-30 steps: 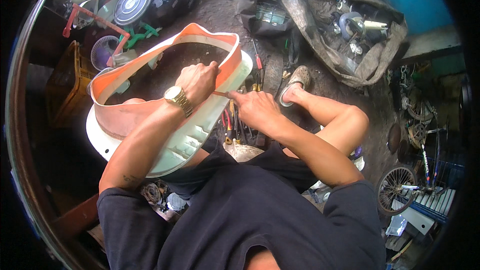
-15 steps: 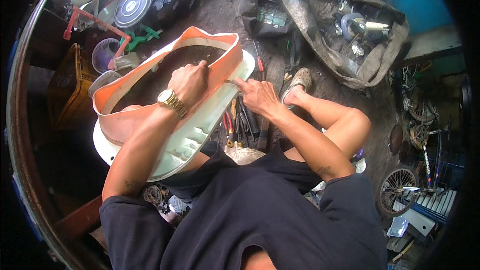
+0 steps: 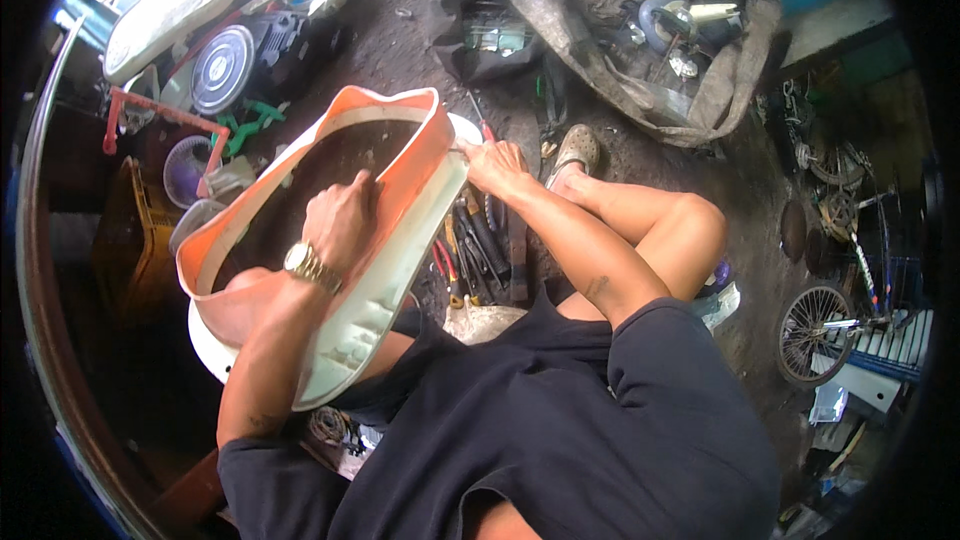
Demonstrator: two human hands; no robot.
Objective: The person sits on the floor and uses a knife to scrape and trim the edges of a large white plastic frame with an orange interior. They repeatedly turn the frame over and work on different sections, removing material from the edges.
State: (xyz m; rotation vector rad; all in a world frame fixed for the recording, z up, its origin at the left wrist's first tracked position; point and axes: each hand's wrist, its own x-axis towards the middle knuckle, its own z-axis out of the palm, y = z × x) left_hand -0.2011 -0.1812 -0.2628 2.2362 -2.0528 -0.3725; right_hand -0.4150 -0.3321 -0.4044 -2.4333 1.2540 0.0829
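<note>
A long plastic shell with an orange wall [image 3: 425,135] on a white ribbed base [image 3: 370,315] lies tilted across my lap, and it is open in the middle. My left hand [image 3: 340,220], a gold watch at its wrist, is closed over the near rim of the orange wall. At the shell's far right end, my right hand [image 3: 497,165] is closed on a thin metal tool [image 3: 460,148], whose tip meets the seam between wall and base. Fingers hide most of that tool. A red-handled screwdriver [image 3: 487,130] lies on the ground just beyond this hand.
Pliers with red and yellow handles [image 3: 446,270] and other hand tools lie between my legs. Scrap plastic, including a round grey lid [image 3: 222,70], is piled at the far left. A worn sack [image 3: 640,90] holds parts at the far right. A spoked wheel [image 3: 815,333] stands at right.
The view has shifted, so the shell sits lower and further left in the picture. My left hand still grips the wall, and my right hand stays at the seam with the tool.
</note>
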